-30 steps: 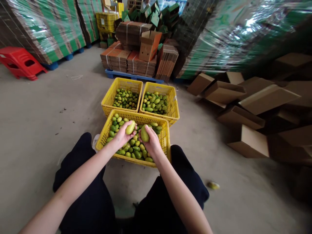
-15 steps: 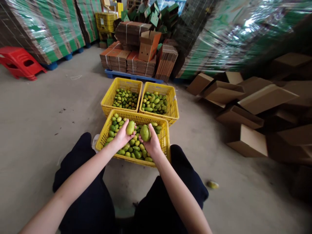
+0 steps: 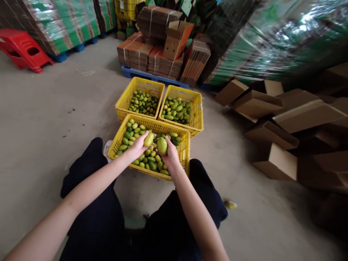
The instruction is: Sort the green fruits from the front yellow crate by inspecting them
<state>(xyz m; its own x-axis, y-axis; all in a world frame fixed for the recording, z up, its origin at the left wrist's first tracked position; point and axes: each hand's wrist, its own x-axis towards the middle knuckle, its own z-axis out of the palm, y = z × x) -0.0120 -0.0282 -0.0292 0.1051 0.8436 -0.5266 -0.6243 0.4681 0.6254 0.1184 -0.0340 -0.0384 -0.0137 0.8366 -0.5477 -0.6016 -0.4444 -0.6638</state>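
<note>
My left hand (image 3: 139, 144) is closed on a yellow-green fruit (image 3: 148, 140) above the near yellow crate (image 3: 185, 154). Just to its right, my right hand (image 3: 171, 156) grips a greener, rounder fruit (image 3: 162, 146). The two fruits are close together with a narrow gap between them. Many green and yellowish fruits (image 3: 152, 166) lie in the crate under my hands. Behind it stand two more yellow crates, the left one (image 3: 123, 97) with smaller fruits and the right one (image 3: 197, 121) with larger green fruits.
Flattened cartons (image 3: 136, 54) are stacked on a blue pallet (image 3: 154, 77) behind the crates. Open cardboard boxes (image 3: 280, 163) lie in a heap at right. A red stool (image 3: 27, 50) stands at far left. One fruit (image 3: 230, 204) is on the floor by my right knee.
The view has tilted and shifted slightly, so the background sits a little differently. Both hands still hold their fruits, and the left fruit is now tipped more to the side.
</note>
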